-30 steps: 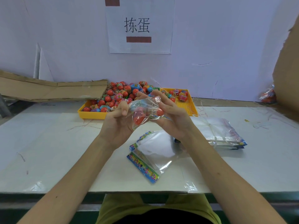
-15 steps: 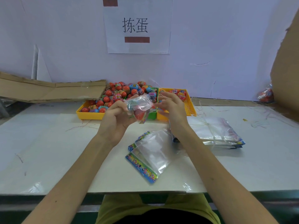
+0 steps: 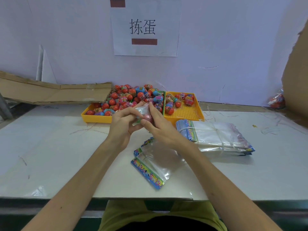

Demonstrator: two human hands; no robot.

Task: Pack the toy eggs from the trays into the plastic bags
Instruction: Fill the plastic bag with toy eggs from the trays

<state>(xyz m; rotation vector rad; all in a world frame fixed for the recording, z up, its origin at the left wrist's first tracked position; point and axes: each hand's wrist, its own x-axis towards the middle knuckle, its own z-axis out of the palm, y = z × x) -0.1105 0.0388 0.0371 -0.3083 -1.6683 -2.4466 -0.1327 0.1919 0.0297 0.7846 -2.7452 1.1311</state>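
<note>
A small clear plastic bag (image 3: 144, 112) with red toy eggs inside is held above the table between both hands. My left hand (image 3: 124, 125) grips it from the left with curled fingers. My right hand (image 3: 157, 125) holds it from the right, thumb under the bag and fingers over its top. Behind the hands, the left yellow tray (image 3: 95, 117) is heaped with red and blue toy eggs (image 3: 128, 97). The right yellow tray (image 3: 191, 112) holds several eggs (image 3: 179, 100) at its far end.
Loose clear bags with colourful headers (image 3: 153, 165) lie on the table under my wrists. A tied stack of bags (image 3: 216, 137) lies to the right. Flattened cardboard (image 3: 50, 92) leans at the back left. A filled bag of eggs (image 3: 276, 100) sits at the far right by a cardboard sheet.
Both hands have moved the bag forward, towards the trays, and drawn closer together. The bag is now bunched smaller between the fingers.
</note>
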